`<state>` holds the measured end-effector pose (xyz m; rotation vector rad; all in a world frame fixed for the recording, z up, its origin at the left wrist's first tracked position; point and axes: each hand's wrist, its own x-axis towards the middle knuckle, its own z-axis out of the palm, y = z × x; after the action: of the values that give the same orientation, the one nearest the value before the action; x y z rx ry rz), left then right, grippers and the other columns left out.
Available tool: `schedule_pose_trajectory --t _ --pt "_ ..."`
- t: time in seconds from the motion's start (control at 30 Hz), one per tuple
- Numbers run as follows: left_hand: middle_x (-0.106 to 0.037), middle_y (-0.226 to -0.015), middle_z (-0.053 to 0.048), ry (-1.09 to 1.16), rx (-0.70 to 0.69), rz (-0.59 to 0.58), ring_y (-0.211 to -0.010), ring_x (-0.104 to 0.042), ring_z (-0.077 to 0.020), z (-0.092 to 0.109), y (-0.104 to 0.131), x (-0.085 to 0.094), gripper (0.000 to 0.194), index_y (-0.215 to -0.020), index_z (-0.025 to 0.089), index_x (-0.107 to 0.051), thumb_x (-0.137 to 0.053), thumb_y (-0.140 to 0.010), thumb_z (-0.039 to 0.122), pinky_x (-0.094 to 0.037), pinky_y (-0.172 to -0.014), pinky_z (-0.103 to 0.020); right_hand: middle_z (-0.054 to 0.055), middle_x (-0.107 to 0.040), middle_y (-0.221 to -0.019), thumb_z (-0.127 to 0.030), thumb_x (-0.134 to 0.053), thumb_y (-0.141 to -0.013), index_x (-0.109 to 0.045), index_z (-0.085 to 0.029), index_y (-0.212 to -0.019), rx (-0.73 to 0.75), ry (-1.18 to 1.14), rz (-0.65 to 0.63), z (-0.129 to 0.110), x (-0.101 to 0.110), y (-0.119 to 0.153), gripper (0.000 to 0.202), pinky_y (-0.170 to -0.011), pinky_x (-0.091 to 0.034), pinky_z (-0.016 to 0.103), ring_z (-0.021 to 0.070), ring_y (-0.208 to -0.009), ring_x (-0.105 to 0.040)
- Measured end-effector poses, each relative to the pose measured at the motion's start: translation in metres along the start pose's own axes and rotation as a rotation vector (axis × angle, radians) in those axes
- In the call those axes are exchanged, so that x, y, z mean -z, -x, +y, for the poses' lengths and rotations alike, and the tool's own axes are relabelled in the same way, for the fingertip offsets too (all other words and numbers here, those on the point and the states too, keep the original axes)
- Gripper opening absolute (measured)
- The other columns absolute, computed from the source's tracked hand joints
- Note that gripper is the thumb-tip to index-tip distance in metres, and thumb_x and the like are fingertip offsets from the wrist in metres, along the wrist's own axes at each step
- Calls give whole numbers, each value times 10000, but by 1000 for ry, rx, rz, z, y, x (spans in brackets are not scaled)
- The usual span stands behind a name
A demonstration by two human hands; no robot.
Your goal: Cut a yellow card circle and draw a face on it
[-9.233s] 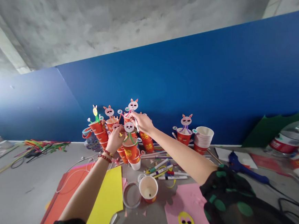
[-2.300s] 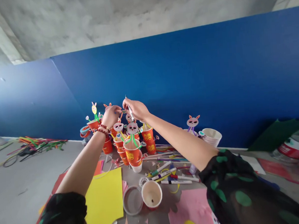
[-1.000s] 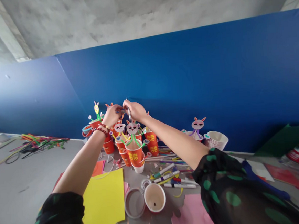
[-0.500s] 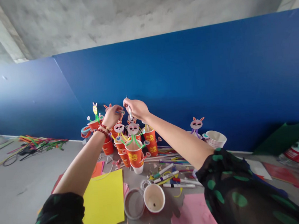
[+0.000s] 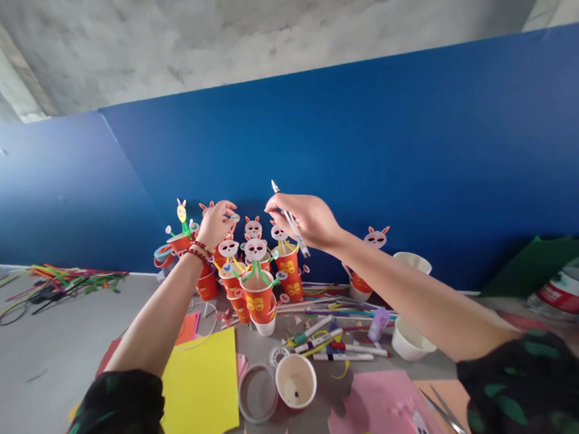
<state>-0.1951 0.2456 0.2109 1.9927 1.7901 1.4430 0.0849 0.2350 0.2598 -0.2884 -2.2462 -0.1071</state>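
My left hand (image 5: 216, 224) is raised over the decorated cups, thumb and fingers pinched on a small round paper piece (image 5: 235, 218). To its right, my right hand (image 5: 310, 221) is closed around a slim white marker (image 5: 295, 230), which slants with its upper end pointing up and left. The marker is apart from the paper piece. Below both hands stand stacked red paper cups (image 5: 258, 296) with paper animal heads (image 5: 256, 249) on green and yellow stems. Parts of the rear cups are hidden behind my left hand and the front cups.
A yellow sheet (image 5: 203, 391), a tape roll (image 5: 258, 393) and an open paper cup (image 5: 296, 381) lie nearer me. Several markers (image 5: 343, 357) are scattered at centre. On the right are pink paper (image 5: 355, 419), scissors (image 5: 448, 413), white cups (image 5: 410, 339) and a bottle (image 5: 570, 288). A blue wall (image 5: 362, 124) rises behind.
My right hand has moved right, away from my left hand, and the marker's upper end now tips left. My left hand stays nearly in place with the paper piece.
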Motion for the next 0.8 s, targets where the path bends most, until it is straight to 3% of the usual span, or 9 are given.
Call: schedule_pose_trajectory --t 0.23,0.47,0.6,0.73,0.8 --pt "-682 -886 -52 11 64 -4 -606 -652 -132 -3 -1 -2 213 -995 162 -593 -636 -786 159 -510 -534 -233 34 -738 -852 -157 -542 -953 -656 -196 -1011 58 75 145 -7 62 51 133 -633 -469 254 127 -672 -645" --pt "-696 -941 -83 -60 64 26 -760 -695 -173 0 0 -2 210 -982 145 -618 -623 -773 118 -549 -638 -255 71 -770 -1000 -126 -588 -939 -643 -227 -1076 -8 184 85 -17 119 115 179 -708 -547 274 165 -835 -732" --pt "-715 -994 -90 -106 39 44 -623 -667 -142 9 5 0 283 -1047 143 -618 -570 -775 81 -541 -601 -267 74 -786 -972 -129 -615 -923 -651 -252 -1067 -37 316 142 -30 147 157 193 -680 -559 230 140 -776 -744" --pt "-725 -1029 -70 -145 -34 124 -613 -647 -130 28 20 15 281 -1084 168 -613 -549 -818 103 -534 -645 -281 81 -792 -943 -349 -562 -976 -660 -300 -1064 -255 399 123 -52 167 210 141 -647 -591 244 162 -708 -752" --pt "-711 -1074 -72 -158 -69 211 -678 -654 -136 37 36 25 262 -1116 178 -595 -540 -863 144 -522 -665 -277 71 -796 -913 -570 -509 -954 -692 -335 -1018 -460 378 113 -64 169 243 305 -669 -616 275 197 -732 -764"
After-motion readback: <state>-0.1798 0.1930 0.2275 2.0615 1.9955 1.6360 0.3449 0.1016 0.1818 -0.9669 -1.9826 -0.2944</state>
